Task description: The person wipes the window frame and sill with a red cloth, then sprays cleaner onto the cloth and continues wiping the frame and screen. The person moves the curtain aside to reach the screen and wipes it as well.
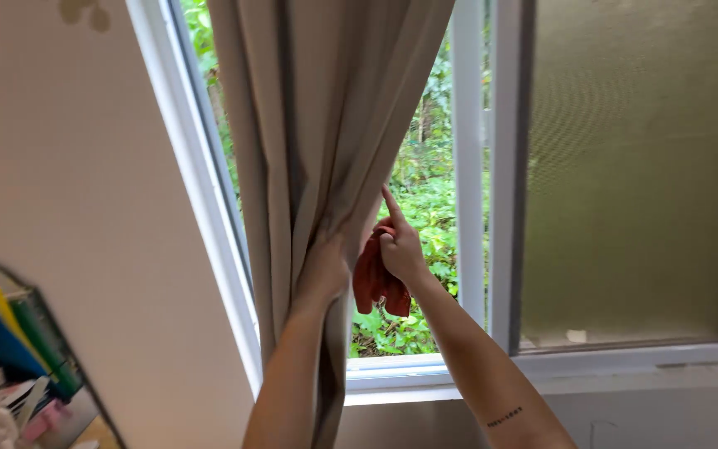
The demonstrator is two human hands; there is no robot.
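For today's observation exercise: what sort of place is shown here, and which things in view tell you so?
Probably a room in a home: a beige curtain gathered by the left hand, a white-framed window onto greenery, the right hand holding a red cloth.

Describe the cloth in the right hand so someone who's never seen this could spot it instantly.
Start at the white-framed window with green foliage behind it and the beige curtain hanging in front. Just right of the curtain's gathered edge, the right hand is raised against the glass. The cloth dangles bunched from it: the only rust-red thing there.
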